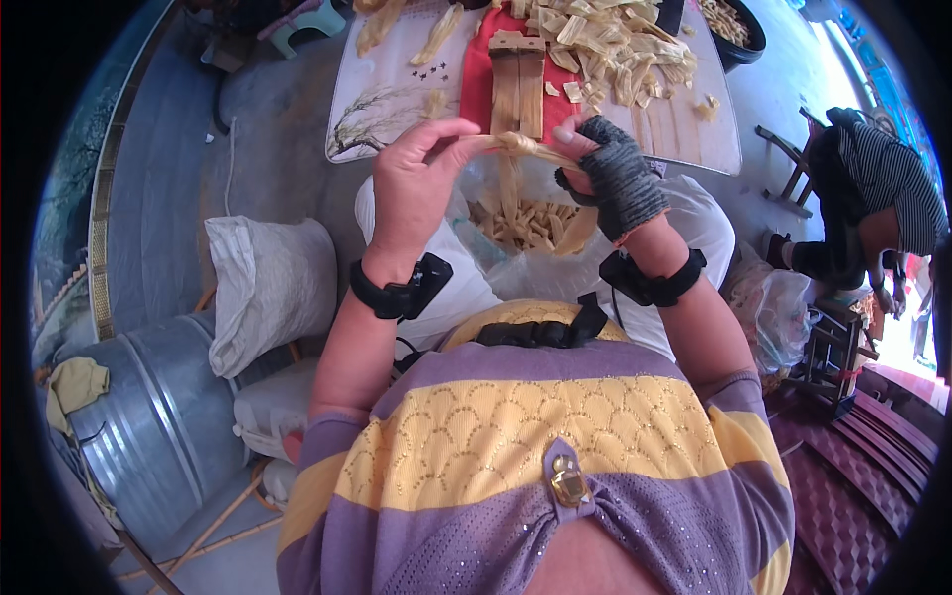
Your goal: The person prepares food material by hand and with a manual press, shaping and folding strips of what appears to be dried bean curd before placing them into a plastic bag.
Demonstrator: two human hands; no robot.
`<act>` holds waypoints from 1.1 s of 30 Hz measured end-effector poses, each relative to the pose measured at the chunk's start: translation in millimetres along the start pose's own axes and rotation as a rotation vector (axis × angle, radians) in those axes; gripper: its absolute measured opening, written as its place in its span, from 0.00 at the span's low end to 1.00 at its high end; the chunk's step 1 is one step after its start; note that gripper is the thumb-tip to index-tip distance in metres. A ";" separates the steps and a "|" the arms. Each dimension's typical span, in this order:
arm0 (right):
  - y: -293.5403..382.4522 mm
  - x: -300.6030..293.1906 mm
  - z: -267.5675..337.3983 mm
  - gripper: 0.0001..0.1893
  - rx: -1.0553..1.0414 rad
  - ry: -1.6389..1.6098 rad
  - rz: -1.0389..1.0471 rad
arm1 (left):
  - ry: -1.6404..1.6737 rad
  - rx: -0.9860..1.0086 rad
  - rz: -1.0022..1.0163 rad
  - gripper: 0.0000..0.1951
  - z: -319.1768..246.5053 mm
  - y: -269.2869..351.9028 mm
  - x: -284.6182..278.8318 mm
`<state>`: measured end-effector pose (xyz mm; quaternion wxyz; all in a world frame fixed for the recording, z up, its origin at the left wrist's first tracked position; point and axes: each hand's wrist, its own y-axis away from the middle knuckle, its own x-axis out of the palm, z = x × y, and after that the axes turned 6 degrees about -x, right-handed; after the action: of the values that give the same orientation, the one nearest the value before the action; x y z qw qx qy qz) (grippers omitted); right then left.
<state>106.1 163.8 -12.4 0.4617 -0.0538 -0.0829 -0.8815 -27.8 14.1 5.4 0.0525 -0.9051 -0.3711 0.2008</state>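
Note:
A pale yellow, fibrous strip (pixel 515 143) stretches between my hands, with a knot or wrapped coil at its middle and a loose tail hanging down. My left hand (pixel 413 178) pinches its left end between thumb and fingers. On the right, my right hand (pixel 613 167) wears a grey fingerless knitted glove and grips the other end. Just beyond them, a slotted wooden board (pixel 513 82) lies on a red cloth (pixel 476 97). Below the strip, between my knees, a clear plastic bag (pixel 543 271) holds many short rolled pieces (pixel 554 223) of similar material.
A heap of flat yellow strips (pixel 625 44) covers the right of the table (pixel 677 141). Beyond it stands a black tub (pixel 751 44) of pieces. Left are a white woven sack (pixel 271 282) and a metal drum (pixel 163 401). A person (pixel 877 186) bends over at right.

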 end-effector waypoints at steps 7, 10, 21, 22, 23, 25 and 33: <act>2.6 25.7 -11.9 0.16 -0.263 0.394 0.055 | -0.423 0.213 0.164 0.16 2.0 11.4 25.4; 17.0 31.8 -2.9 0.18 -0.048 0.407 0.045 | -0.613 0.378 0.218 0.13 15.1 9.2 15.6; -1.2 30.7 3.1 0.14 -0.245 0.579 0.079 | -0.734 0.423 0.076 0.03 53.3 -29.5 10.1; -10.4 22.5 -0.1 0.14 -0.177 0.563 0.037 | -0.578 0.188 0.124 0.05 52.9 -29.4 16.2; -18.0 15.3 -1.1 0.14 -0.109 0.546 -0.005 | -0.573 0.193 0.126 0.05 51.0 -31.7 18.5; -28.2 6.1 4.0 0.15 -0.067 0.641 -0.013 | 0.348 -0.291 0.401 0.09 47.6 -35.8 20.6; -58.6 -5.7 -6.9 0.10 -0.409 1.190 0.035 | 0.010 -0.184 0.242 0.09 53.1 -56.7 25.2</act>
<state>61.1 199.8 -25.7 0.4234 0.3573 0.3591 -0.7511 -69.9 69.5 -37.5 -0.0536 -0.9452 -0.2757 0.1663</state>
